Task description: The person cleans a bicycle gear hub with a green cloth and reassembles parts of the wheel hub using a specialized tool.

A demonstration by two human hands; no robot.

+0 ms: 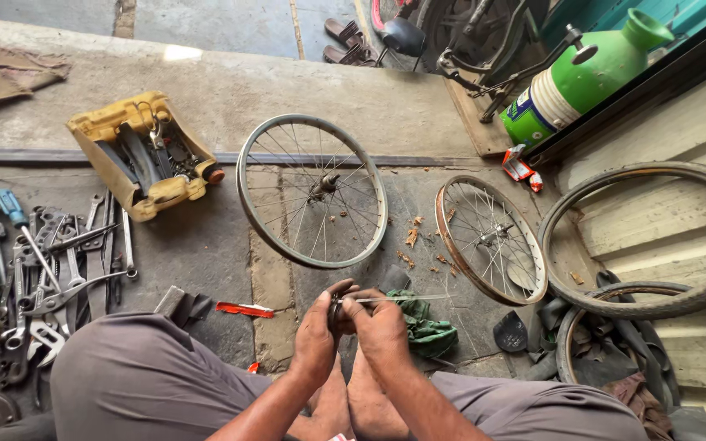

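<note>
Low in the middle of the frame, the left hand [317, 331] and the right hand [379, 327] are closed together around a small dark part [336, 311], from which a thin metal rod [406, 299] sticks out to the right, over a crumpled green rag [423, 327]. Both hands pinch the part between fingers and thumbs; what exactly it is cannot be told at this size.

The likeliest trouble, as I judge it, is a slip: the part is small and held above bare feet and a cluttered floor, so a loosened pinch could drop it among the rust flakes and scraps, where it would be hard to find. The rod's free end could also catch the rag (it lies just beneath) and pull the grip askew.

The surface is a stained, cracked concrete floor [206, 245]. A silver spoked wheel [312, 190] lies at the centre, a rustier wheel [490, 238] to its right, and tyres [647, 237] at the right edge. A spread of spanners and tools [42, 278] fills the left side, with a yellow tool box [142, 153] above them. A green canister [586, 73] leans at upper right beside a parked bicycle [467, 37].
</note>
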